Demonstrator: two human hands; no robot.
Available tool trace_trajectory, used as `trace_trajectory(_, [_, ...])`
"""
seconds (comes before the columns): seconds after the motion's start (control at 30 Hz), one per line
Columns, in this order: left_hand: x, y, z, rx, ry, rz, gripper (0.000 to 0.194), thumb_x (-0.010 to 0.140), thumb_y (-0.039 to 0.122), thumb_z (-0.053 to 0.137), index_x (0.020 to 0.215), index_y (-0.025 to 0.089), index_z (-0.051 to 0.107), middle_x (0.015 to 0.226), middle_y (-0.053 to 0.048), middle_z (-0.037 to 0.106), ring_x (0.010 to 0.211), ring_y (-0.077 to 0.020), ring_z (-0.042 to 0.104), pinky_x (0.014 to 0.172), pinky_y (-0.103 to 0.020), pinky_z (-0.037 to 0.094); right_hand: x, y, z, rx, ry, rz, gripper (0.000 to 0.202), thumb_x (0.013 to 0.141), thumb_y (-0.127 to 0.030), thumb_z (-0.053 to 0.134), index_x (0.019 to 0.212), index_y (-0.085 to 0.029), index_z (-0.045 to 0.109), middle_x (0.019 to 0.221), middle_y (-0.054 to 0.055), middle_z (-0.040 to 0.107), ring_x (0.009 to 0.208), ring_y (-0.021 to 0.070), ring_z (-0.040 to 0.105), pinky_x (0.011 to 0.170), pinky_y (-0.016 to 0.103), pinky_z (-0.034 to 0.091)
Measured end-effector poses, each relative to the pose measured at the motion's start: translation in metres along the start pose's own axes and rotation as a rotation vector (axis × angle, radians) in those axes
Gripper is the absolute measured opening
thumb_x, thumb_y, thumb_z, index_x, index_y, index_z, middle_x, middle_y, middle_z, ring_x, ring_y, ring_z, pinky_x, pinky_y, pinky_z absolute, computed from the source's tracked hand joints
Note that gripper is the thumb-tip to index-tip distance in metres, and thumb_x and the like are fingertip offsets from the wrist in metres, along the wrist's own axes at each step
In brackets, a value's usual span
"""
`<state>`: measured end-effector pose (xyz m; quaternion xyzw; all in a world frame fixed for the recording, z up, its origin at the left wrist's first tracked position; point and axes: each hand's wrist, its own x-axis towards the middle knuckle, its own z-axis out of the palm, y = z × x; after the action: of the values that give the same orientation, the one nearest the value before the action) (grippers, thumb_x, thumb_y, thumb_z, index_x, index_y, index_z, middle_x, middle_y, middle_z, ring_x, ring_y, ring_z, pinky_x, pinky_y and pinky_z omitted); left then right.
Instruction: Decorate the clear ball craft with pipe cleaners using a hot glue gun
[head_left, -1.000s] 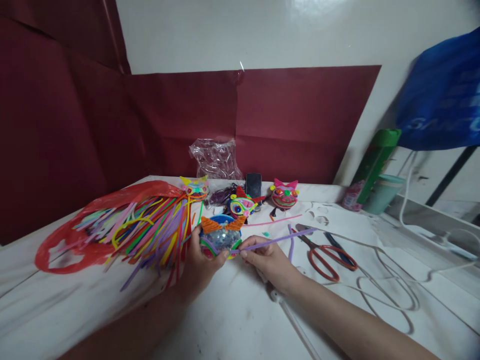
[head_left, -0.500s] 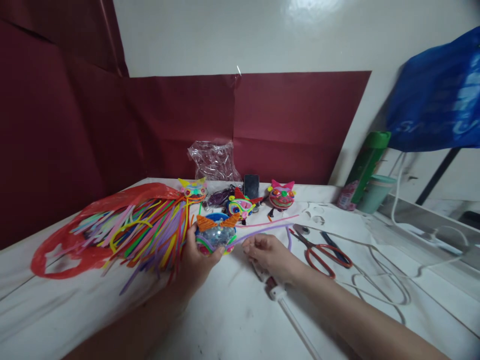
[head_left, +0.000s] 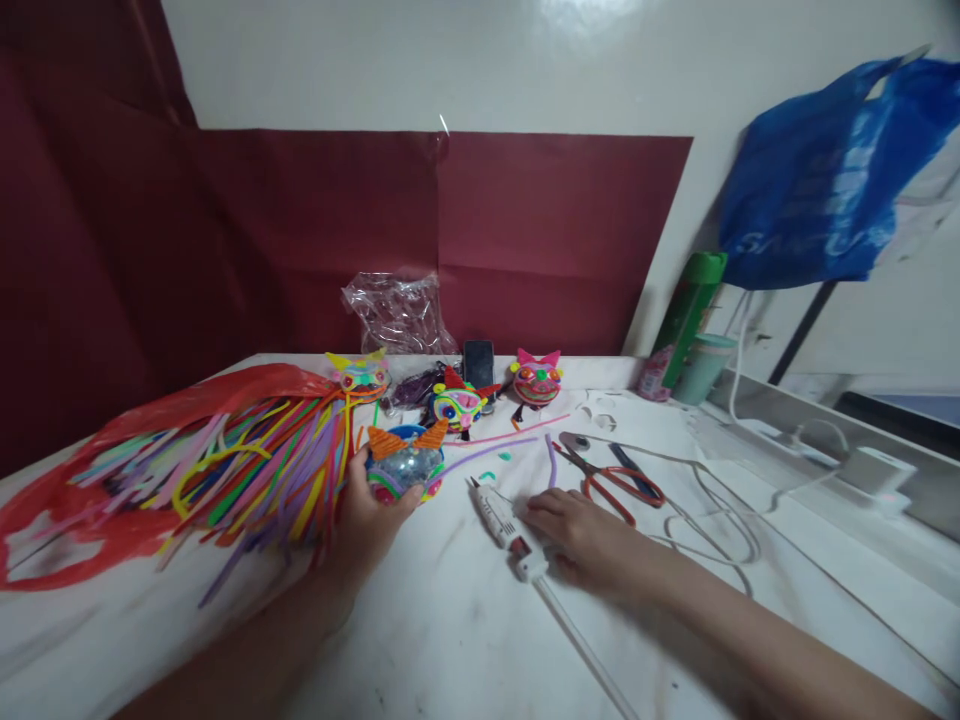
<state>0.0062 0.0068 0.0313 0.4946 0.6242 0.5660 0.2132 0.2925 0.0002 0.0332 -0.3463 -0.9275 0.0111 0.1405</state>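
My left hand (head_left: pixel 373 517) grips a clear craft ball (head_left: pixel 409 468) with orange fuzzy ears, a blue back and coiled coloured trim, its thumb on the lower front. My right hand (head_left: pixel 571 525) rests low over the table, fingers reaching loosely beside a white hot glue gun (head_left: pixel 495 515); its palm side is hidden. The gun lies on its side with a long glue stick (head_left: pixel 570 630) out of its back. Purple pipe cleaner (head_left: pixel 491 453) and pink pipe cleaner (head_left: pixel 517 430) lengths lie behind, with small teal scraps (head_left: pixel 489 475).
Red-handled scissors (head_left: pixel 611 485) and a dark cutter (head_left: pixel 634 470) lie right, near a looping white cable (head_left: pixel 739 530). At left, many pipe cleaners (head_left: pixel 262 470) spill from a red plastic bag (head_left: pixel 217 385). Finished animal heads (head_left: pixel 536 380) and a phone (head_left: pixel 478 363) stand behind.
My right hand has moved from beside the ball down to the glue gun, its pinch loosened. The view has swung right; my left hand still holds the ball.
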Motion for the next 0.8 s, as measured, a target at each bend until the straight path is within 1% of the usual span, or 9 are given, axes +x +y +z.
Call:
trace_trajectory(0.1, [-0.002,-0.003,0.002,0.012,-0.009,0.033,0.081,0.061,0.035,0.073,0.133,0.021,0.038,0.122,-0.011,0.060,0.108,-0.0261,0.061,0.091,-0.038,0.048,0.003,-0.001,0.016,0.005,0.045,0.021,0.041,0.074,-0.005,0.054,0.113,-0.015,0.061,0.110,0.014,0.063,0.103,0.0254,0.056,0.087,0.038,0.046])
trace_trajectory(0.2, [-0.002,-0.006,0.003,0.007,-0.005,0.041,0.082,0.060,0.035,0.074,0.132,0.020,0.039,0.120,-0.011,0.061,0.107,-0.0260,0.061,0.091,-0.038,0.049,0.004,0.001,0.021,0.016,0.090,0.024,0.046,0.070,-0.002,0.053,0.114,-0.012,0.059,0.112,0.016,0.061,0.104,0.0268,0.054,0.088,0.040,0.047])
trace_trajectory(0.27, [-0.002,-0.006,0.003,0.004,-0.001,0.039,0.082,0.060,0.034,0.074,0.133,0.020,0.039,0.119,-0.011,0.061,0.106,-0.0259,0.062,0.090,-0.039,0.050,0.002,0.003,0.018,0.026,0.100,0.007,0.036,0.073,-0.005,0.053,0.108,-0.012,0.060,0.107,0.016,0.062,0.100,0.0274,0.054,0.085,0.043,0.048])
trace_trajectory(0.37, [-0.001,-0.007,0.003,0.005,0.017,0.057,0.081,0.060,0.033,0.075,0.132,0.020,0.040,0.120,-0.011,0.061,0.106,-0.0263,0.061,0.090,-0.040,0.050,-0.003,0.005,0.007,0.128,0.098,-0.031,0.019,0.084,-0.014,0.049,0.100,-0.014,0.059,0.096,0.014,0.062,0.092,0.0261,0.055,0.080,0.041,0.049])
trace_trajectory(0.5, [0.000,-0.009,0.006,0.039,0.042,0.068,0.079,0.059,0.033,0.075,0.131,0.021,0.042,0.122,-0.011,0.060,0.111,-0.0272,0.059,0.093,-0.040,0.048,-0.005,-0.007,-0.004,0.419,0.158,-0.084,0.016,0.089,-0.020,0.046,0.101,-0.018,0.056,0.098,0.012,0.063,0.092,0.0218,0.057,0.080,0.034,0.049])
trace_trajectory(0.53, [0.000,-0.010,0.008,0.050,0.050,0.076,0.079,0.059,0.032,0.075,0.130,0.021,0.043,0.121,-0.010,0.060,0.111,-0.0275,0.059,0.094,-0.040,0.048,-0.005,-0.012,-0.004,0.484,0.196,-0.044,0.013,0.088,-0.022,0.046,0.096,-0.019,0.057,0.094,0.010,0.063,0.088,0.0210,0.058,0.078,0.033,0.049])
trace_trajectory(0.6, [-0.001,-0.013,0.010,0.059,0.074,0.106,0.078,0.058,0.032,0.074,0.129,0.021,0.044,0.120,-0.010,0.061,0.110,-0.0279,0.059,0.093,-0.040,0.048,-0.006,-0.022,-0.002,0.585,0.261,0.132,0.012,0.086,-0.026,0.046,0.085,-0.021,0.057,0.084,0.006,0.064,0.078,0.0204,0.059,0.070,0.031,0.050])
trace_trajectory(0.7, [-0.002,-0.018,0.014,0.044,0.061,0.147,0.079,0.056,0.032,0.075,0.128,0.020,0.045,0.119,-0.010,0.062,0.107,-0.0279,0.061,0.090,-0.039,0.050,-0.007,-0.035,0.002,0.698,0.239,0.420,0.023,0.086,-0.035,0.044,0.083,-0.020,0.062,0.081,0.006,0.067,0.073,0.0213,0.060,0.062,0.031,0.050])
trace_trajectory(0.8, [-0.003,-0.021,0.017,0.039,0.052,0.152,0.081,0.055,0.032,0.076,0.129,0.020,0.045,0.120,-0.010,0.061,0.108,-0.0286,0.060,0.091,-0.040,0.050,-0.008,-0.041,0.004,0.761,0.174,0.463,0.032,0.086,-0.041,0.042,0.085,-0.019,0.066,0.086,0.009,0.069,0.076,0.0232,0.063,0.066,0.033,0.051])
